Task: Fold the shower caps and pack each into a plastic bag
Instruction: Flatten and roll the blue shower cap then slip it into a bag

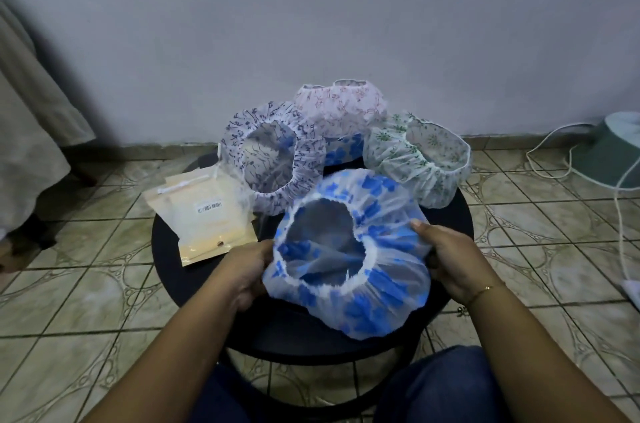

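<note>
A shower cap with big blue flowers [360, 298] lies on the near part of a round black table [166, 260], its elastic opening facing up. My left hand [247, 272] grips its left edge and my right hand [450, 256] holds its right side. Behind it stand a navy-patterned cap [304, 152], a pink-patterned cap [341, 107] and a green-patterned cap [422, 159]. Under the pink one shows part of another blue-flowered cap [341, 150]. A stack of clear plastic zip bags [204, 218] lies on the table's left side, overhanging the rim.
The table stands on a patterned tile floor [86, 301] against a grey wall. A teal fan base [616, 152] with a white cable [620, 214] sits at the right. Beige cloth [27, 131] hangs at the far left. My knees in blue jeans [450, 384] are below the table.
</note>
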Tool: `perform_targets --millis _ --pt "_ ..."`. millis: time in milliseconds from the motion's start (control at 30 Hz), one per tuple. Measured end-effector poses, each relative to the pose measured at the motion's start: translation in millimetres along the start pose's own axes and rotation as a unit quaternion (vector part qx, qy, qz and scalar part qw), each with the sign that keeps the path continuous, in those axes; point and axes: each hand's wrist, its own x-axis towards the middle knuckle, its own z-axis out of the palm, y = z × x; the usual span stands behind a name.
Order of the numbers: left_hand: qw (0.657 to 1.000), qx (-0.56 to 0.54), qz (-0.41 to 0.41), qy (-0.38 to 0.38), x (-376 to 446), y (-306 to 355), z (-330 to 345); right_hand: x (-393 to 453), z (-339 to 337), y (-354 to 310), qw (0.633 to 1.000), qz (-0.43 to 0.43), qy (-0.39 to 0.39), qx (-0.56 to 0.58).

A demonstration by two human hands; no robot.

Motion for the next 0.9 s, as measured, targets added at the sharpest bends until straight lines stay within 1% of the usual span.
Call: perform_targets --millis 67,100,167,233,300,367,433,533,567,633,733,800,833,867,900 --pt "0.997 0.026 0.039 0.067 1 -1 -4 5 -4 2 0.999 0.015 0.035 -0.008" --pt "0.992 0.056 0.062 0.098 0 -1 -6 7 -5 3 0.998 0.021 0.052 -0.007" --pt "0.979 0.096 0.112 0.142 1 -5 -11 7 -6 3 0.998 0.024 0.062 -0.006" --pt "0.973 0.083 0.149 0.156 5 -11 -16 3 -4 2 0.999 0.018 0.039 0.020" --pt "0.971 0.068 0.155 0.171 11 -21 -19 -3 -2 1 0.999 0.017 0.013 0.036" --pt "0.967 0.061 0.165 0.185 8 -26 -17 -8 -2 4 1.000 0.013 0.011 0.007" --pt "0.964 0.045 0.168 0.202 7 -32 -14 -17 -3 3 0.998 0.007 0.000 -0.055" --pt "0.970 -0.013 0.151 0.189 1 -38 -8 -26 -8 4 0.990 0.020 -0.052 -0.131" --pt "0.973 -0.027 0.140 0.183 -4 -38 -6 -26 -10 5 0.988 0.026 -0.054 -0.141" --pt "0.979 -0.033 0.125 0.161 -16 -35 0 -22 -11 6 0.990 0.017 -0.023 -0.136" --pt "0.989 0.004 0.109 0.105 -33 -32 6 -13 -12 5 0.997 -0.016 0.054 -0.057" --pt "0.993 0.060 0.078 0.061 -45 -28 5 -10 -14 4 0.998 -0.020 0.063 0.017" --pt "0.992 0.089 0.067 0.050 -46 -27 3 -11 -15 4 0.997 -0.019 0.060 0.032" --pt "0.990 0.115 0.062 0.051 -48 -25 1 -11 -16 6 0.998 -0.020 0.059 0.022" --pt "0.987 0.133 0.067 0.066 -44 -25 -3 -12 -17 7 0.997 -0.022 0.067 -0.014"
